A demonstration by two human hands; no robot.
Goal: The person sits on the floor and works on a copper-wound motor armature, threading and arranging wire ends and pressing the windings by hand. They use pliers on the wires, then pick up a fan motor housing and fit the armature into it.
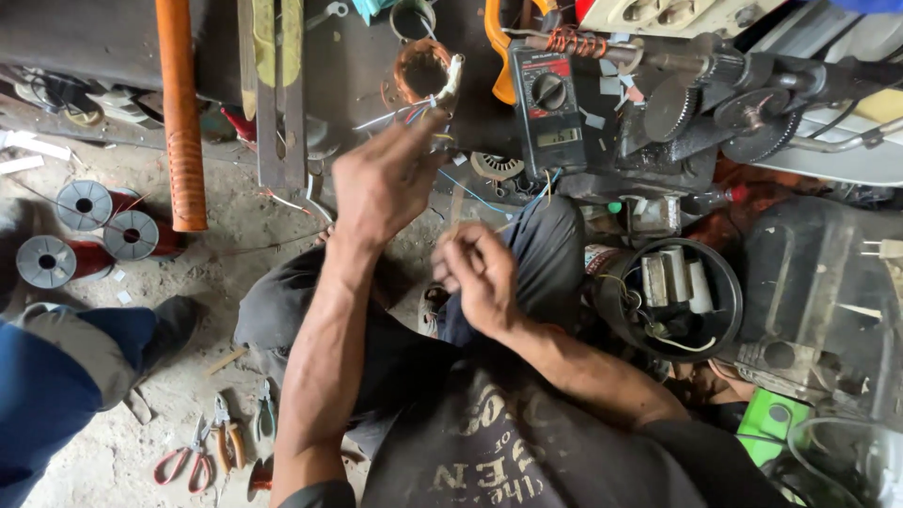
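Cluttered workshop floor; left hand fingers pinching thin coloured wires, right hand fingers curled closed.

The left hand reaches forward to the wires just below the coil; the right hand sits nearer the body, right of it. A meter lies right of the coil, with a winding machine further right. A round housing sits right of the right hand. Three spools lie on the floor far left, beside a ribbed pipe. Pliers and scissors lie near the left elbow.
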